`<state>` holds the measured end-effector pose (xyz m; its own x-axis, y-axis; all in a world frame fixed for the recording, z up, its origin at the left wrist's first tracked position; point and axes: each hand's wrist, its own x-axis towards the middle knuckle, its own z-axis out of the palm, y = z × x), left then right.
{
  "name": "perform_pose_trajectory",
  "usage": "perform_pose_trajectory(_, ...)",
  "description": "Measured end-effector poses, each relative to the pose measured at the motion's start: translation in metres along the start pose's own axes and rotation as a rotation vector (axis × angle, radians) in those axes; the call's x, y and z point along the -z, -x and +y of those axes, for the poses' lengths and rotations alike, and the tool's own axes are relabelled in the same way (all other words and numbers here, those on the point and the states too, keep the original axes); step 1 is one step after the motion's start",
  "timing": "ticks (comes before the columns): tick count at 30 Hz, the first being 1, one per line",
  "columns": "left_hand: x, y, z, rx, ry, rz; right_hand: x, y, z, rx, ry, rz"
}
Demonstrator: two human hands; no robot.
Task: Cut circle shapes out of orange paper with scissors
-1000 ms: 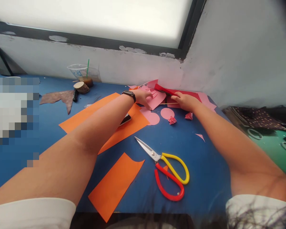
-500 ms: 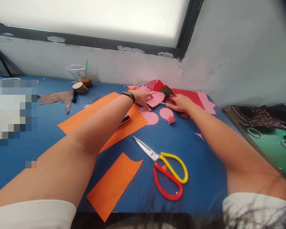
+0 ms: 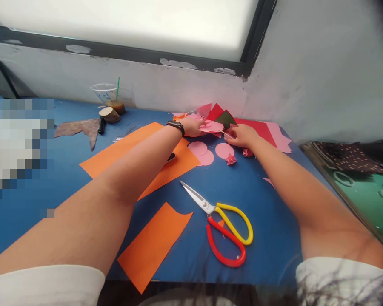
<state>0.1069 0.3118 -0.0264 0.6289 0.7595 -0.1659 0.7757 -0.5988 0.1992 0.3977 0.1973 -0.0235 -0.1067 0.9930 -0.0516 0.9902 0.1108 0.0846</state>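
Observation:
At the back of the table, my left hand reaches into a pile of pink paper scraps, its fingers closed on a pink piece. To its right, my right hand has its fingers together around a thin stick, beside a small pink scrap. Behind the hands lie red and dark green pieces. Pink circles and crumpled pink paper bits rest just in front of them.
Scissors with red and yellow handles lie in the middle, near a cut orange strip. A large orange sheet is under my left forearm. A plastic cup and a wood piece stand at the back left.
My left hand has drawn its fingers in and lifted a pink piece off the front scraps, uncovering another pink circle. My right hand has hardly moved; the view has shifted slightly.

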Motion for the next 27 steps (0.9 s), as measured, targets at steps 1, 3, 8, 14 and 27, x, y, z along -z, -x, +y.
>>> perform_pose_trajectory(1, 0.0, 0.0, -0.001, 0.003, -0.005, 0.013, 0.0, 0.0, -0.001, -0.005, -0.009, -0.001)
perform_pose_trajectory(3, 0.0, 0.0, -0.002, 0.006, -0.015, 0.028, 0.0, 0.0, -0.002, -0.013, -0.026, -0.005)
perform_pose_trajectory(8, 0.004, 0.0, -0.003, -0.025, -0.028, 0.03, 0.0, 0.0, -0.003, -0.018, -0.059, -0.001)
perform_pose_trajectory(14, 0.003, 0.0, -0.001, -0.002, -0.047, 0.034, -0.007, -0.003, 0.001, -0.028, -0.068, 0.03)
perform_pose_trajectory(27, 0.009, 0.008, 0.005, -0.018, -0.04, 0.057, -0.016, -0.014, 0.024, 0.006, -0.259, 0.121)
